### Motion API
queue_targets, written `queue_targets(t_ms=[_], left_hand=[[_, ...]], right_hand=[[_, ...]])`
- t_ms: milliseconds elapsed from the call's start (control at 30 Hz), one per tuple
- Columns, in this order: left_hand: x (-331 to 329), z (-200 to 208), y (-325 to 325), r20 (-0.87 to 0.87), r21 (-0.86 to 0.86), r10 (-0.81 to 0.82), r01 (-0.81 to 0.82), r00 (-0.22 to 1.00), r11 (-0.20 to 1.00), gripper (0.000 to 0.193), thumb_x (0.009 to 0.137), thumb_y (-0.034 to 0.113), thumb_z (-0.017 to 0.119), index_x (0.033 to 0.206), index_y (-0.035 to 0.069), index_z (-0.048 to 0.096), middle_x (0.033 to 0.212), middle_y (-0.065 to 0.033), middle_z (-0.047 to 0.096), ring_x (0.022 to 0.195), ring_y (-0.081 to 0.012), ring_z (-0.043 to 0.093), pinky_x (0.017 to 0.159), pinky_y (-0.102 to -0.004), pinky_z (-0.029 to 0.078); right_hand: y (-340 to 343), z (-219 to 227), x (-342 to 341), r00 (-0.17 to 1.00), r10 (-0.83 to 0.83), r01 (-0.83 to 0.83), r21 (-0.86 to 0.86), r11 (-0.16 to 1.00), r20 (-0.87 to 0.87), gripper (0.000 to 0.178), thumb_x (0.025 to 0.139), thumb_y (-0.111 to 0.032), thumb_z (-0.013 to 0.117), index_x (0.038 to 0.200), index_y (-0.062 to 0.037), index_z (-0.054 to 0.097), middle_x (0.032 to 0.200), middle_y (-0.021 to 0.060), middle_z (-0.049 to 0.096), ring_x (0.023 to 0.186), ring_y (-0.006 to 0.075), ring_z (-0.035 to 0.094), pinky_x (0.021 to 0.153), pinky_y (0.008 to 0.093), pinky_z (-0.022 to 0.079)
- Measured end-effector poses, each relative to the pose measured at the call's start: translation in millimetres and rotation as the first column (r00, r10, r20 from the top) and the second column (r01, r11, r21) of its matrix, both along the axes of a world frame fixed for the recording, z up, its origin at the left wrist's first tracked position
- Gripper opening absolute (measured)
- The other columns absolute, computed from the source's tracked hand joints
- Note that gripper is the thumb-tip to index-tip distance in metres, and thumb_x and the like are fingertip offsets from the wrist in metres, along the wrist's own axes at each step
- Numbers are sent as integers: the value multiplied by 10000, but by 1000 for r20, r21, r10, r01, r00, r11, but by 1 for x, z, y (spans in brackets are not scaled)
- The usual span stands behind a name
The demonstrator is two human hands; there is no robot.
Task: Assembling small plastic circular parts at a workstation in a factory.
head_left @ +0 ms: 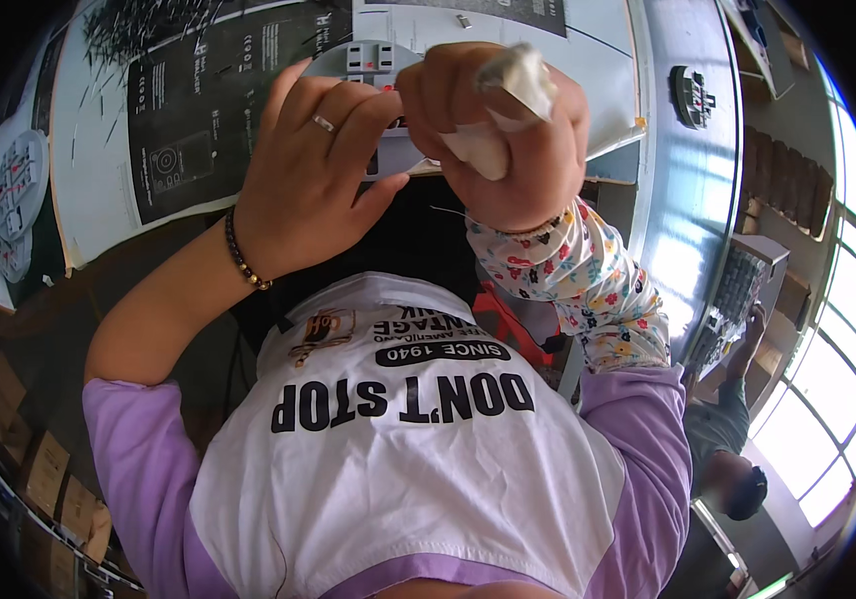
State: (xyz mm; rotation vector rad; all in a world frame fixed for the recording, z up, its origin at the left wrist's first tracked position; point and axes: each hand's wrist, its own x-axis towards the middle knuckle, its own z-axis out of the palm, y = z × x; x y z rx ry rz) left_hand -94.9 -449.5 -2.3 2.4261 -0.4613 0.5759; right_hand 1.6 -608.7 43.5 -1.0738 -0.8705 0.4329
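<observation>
A rounded grey plastic housing with small white, black and red parts in it lies at the table's near edge, partly covered by my hands. My left hand is curled over its left side, the thumb at the near edge and the fingers across the top. My right hand is closed in a fist over the housing's right side. White wrapping covers one of its fingers. Whatever the right fingers grip is hidden beneath the hand.
A black printed sheet covers the table's left part, with a heap of dark thin pieces at the far left. A small metal piece lies at the far side. Similar assemblies sit at left and right. Another person is at right.
</observation>
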Motion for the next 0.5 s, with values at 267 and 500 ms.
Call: queue_targets(t_ms=[267,500], left_hand=[[27,43,-29,213,-129,-18,47,977,990,665,785,253,826,1343,51,526,1285,-132,553,1219,-311,499,1088,-498,379],[54,67,-58,226,-116,-220,251,949,961,622,832,186,797,1369,37,521,1464,-179,447,1329,-336,431,1096,-448,371]], right_hand=[[-67,44,-2,929,-365,345,-500,794,60,302,1012,-259,558,1155,0,622,760,4,559,556,59,428,485,241,348],[-314,33,25,392,-882,843,-486,231,261,243,980,-170,613,1144,2,663,747,-38,581,521,10,442,432,182,316]])
